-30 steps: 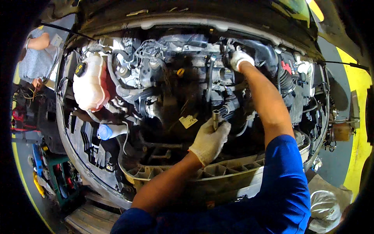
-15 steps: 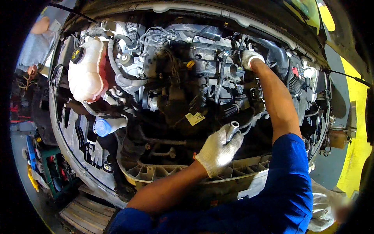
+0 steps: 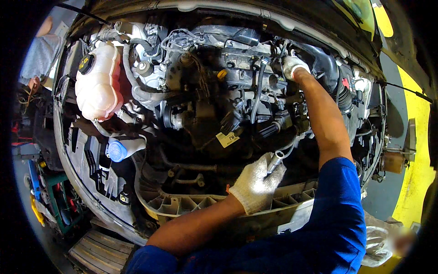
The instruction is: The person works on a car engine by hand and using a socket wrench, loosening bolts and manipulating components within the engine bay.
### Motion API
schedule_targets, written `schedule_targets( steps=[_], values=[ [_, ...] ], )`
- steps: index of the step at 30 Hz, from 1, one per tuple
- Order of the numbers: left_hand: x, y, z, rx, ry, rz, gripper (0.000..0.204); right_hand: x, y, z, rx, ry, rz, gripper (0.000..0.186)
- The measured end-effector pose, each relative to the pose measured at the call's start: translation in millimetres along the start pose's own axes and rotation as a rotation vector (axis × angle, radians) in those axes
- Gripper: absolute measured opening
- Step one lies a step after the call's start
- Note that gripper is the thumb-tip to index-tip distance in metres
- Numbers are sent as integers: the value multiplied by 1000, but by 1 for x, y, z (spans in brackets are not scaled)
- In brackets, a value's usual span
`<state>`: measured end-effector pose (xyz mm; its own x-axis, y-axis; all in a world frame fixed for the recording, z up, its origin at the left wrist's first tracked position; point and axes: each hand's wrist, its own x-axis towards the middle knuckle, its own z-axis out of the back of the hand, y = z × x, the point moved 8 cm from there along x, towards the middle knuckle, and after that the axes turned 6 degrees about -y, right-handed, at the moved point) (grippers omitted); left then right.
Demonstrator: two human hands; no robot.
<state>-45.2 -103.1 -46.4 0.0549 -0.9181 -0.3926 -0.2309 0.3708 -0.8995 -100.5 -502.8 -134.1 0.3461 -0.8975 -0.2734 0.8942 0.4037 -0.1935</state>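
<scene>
Open engine bay (image 3: 219, 123), seen from above.

Left hand (image 3: 256, 182), white knit glove, at about 5 o'clock from the bay's centre, just over the front plastic crossmember (image 3: 182, 203). Fingers curled tight round a silver socket tool (image 3: 275, 160); open end tilted up toward 1 o'clock, clear of the glove.

Right hand (image 3: 293, 65), also gloved, reached deep to the rear of the engine at about 1 o'clock. Pressed among black hoses (image 3: 258, 98) and connectors. Cannot tell whether fingers pinch anything: tips hidden behind parts.

Yellow cap (image 3: 222, 73) near top centre of the engine, at 9 o'clock from the right hand, well apart.

White coolant tank (image 3: 96, 84) with black cap at 10 o'clock. Blue cap (image 3: 117, 150) below it, at 8 o'clock.

Another person's sleeve (image 3: 40, 55) at far 9 o'clock, outside the bay.
</scene>
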Motion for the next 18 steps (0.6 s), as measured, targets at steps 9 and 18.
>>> schedule_targets(
  steps=[9,18],
  values=[
    [-2,-9,3,97,-13,-35,10,-13,15,11,-13,41,7,35],
    [-3,-5,0,71,39,2,11,-15,20,13,-175,69,44,32]
  ],
)
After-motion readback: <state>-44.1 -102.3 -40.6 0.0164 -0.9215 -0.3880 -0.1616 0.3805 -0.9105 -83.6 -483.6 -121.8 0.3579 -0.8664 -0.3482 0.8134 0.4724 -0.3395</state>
